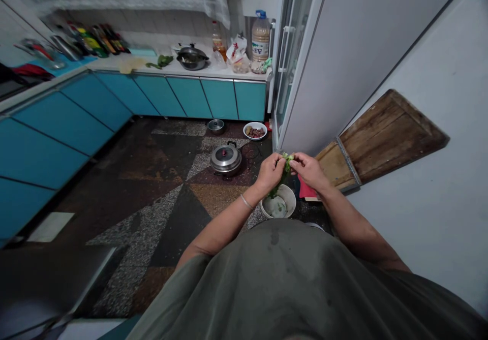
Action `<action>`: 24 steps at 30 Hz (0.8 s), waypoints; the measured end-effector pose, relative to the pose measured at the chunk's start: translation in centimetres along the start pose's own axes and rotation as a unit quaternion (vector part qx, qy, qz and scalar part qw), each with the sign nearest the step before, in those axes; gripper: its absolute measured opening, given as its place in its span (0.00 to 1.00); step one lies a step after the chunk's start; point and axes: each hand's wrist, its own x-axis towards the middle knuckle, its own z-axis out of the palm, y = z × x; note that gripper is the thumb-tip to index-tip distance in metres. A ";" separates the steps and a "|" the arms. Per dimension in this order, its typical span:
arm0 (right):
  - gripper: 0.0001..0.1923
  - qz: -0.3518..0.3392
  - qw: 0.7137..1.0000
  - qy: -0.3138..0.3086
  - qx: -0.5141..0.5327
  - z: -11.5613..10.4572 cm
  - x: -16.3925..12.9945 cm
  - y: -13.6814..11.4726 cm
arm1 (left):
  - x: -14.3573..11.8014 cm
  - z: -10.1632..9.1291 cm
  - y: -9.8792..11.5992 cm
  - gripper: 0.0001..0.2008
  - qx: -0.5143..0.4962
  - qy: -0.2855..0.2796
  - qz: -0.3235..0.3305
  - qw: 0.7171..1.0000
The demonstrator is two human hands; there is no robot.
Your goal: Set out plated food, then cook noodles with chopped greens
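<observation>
Both my hands meet in front of me over a white bucket (288,197), pinching a bunch of leafy green vegetable (284,170). My left hand (270,171) is closed on the stems from the left, a bracelet on its wrist. From the right, my right hand (308,170) is closed with thumb and fingertips at the pale stem ends. Dark green leaves hang down from between the hands toward the bucket's rim. A few green scraps lie on the bucket's bottom. The exact kind of vegetable is too small to tell.
On the floor ahead stand a lidded electric pan (225,160), a small pot (216,126) and a white bowl of reddish pieces (255,131). A wooden board (392,136) leans on the right wall. Blue cabinets (186,96) carry a counter with bottles and a wok (192,58).
</observation>
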 end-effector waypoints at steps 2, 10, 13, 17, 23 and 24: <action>0.15 -0.052 0.992 0.025 -0.110 -0.5 0.1 0.1 | -0.1 -0.6 0.1 0.13 -0.016 -0.021 0.013 1.000; 0.21 0.065 0.998 0.009 0.024 -1.6 0.3 -0.2 | 0.5 -1.0 -0.5 0.15 -0.093 -0.008 0.005 0.996; 0.26 0.099 0.988 0.014 0.117 -1.0 0.4 -0.9 | 0.2 0.3 -0.3 0.13 -0.095 0.018 -0.014 0.995; 0.28 0.131 0.977 0.068 0.154 -0.2 0.3 -1.4 | -0.5 1.1 0.0 0.09 -0.061 0.055 0.028 0.996; 0.25 0.129 0.978 0.050 0.158 0.1 -0.2 -1.6 | -0.4 0.9 -0.4 0.08 -0.067 0.053 0.027 0.996; 0.25 0.123 0.979 0.051 0.152 0.1 -0.3 -1.6 | -0.4 0.9 -0.4 0.08 -0.071 0.050 0.024 0.996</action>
